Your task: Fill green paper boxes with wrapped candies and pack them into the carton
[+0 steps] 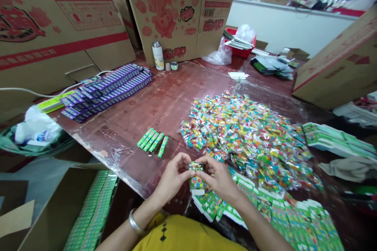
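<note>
- Left hand: thumb and fingertips pinched on one side of a little green carton.
- Right hand: same pinch from the other side, so both hands are on that one carton, dead centre in front of the yellow top.
- Just past the fingers at 10 o'clock: a short row of green boxes lying on the reddish table, the end one slightly apart.
- 2 o'clock: big heap of clear candy packets, super colourful.
- 4 o'clock: loads of flat-looking green cartons, overlapping each other.
- 8 o'clock: open cardboard box with rows of green packs inside.
- Further out at 10: stacked purple boxes.
- 11 o'clock: a pale flask standing upright.
- 1 o'clock, way back: red basket, pretty stuffed.
</note>
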Demonstrator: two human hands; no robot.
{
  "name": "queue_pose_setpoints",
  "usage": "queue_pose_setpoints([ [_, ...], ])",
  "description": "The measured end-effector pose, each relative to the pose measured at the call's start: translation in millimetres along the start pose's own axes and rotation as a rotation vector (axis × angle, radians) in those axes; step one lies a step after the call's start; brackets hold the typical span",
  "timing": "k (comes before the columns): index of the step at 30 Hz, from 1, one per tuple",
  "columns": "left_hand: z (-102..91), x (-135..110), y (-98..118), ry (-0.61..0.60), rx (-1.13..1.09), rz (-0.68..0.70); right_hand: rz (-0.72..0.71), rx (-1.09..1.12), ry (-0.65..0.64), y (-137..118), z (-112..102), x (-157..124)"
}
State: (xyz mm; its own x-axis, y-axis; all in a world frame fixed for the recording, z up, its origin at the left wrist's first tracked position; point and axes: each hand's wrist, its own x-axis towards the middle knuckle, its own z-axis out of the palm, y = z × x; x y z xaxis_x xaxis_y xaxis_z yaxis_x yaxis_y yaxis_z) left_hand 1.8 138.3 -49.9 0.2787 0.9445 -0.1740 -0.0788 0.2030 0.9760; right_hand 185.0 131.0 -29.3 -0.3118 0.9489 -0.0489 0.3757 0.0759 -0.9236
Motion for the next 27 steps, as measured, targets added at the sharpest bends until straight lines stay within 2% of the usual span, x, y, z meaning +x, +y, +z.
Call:
queue_pose_setpoints([
  [3,-4.7,-2,-2,-0.046,0.105,-0.059,-0.038,-0.040,-0.082,8,-9,9],
  [5,-7.7,-6,-2,-0.087,0.067,-0.148,-0.061,-0.199,0.031,16,-20,20],
  [7,-9.3,-9,-1,-0.109,-0.016,-0.227,-0.063,-0.504,0.281,24,-32,36],
  [9,-9.4,-11,2,-0.107,-0.079,-0.262,-0.052,-0.815,0.438,33,-38,52],
  [11,-8.9,-11,5,-0.088,-0.118,-0.256,-0.057,-1.028,0.466,40,-39,65],
  [14,-9.2,-10,7,-0.036,-0.057,-0.174,-0.086,-1.156,0.456,46,-36,76],
  [17,-11.9,-9,3,0.012,0.064,-0.092,-0.090,-1.070,0.506,40,-41,71],
  [20,-13.5,-8,-5,0.016,0.075,-0.059,-0.123,-0.773,0.560,20,-51,56],
  [24,-8.4,-3,-12,-0.003,0.037,-0.062,-0.122,-0.332,0.429,-9,-53,38],
  [27,-2.2,-1,-10,-0.031,0.022,-0.062,-0.101,-0.170,0.340,-18,-46,34],
])
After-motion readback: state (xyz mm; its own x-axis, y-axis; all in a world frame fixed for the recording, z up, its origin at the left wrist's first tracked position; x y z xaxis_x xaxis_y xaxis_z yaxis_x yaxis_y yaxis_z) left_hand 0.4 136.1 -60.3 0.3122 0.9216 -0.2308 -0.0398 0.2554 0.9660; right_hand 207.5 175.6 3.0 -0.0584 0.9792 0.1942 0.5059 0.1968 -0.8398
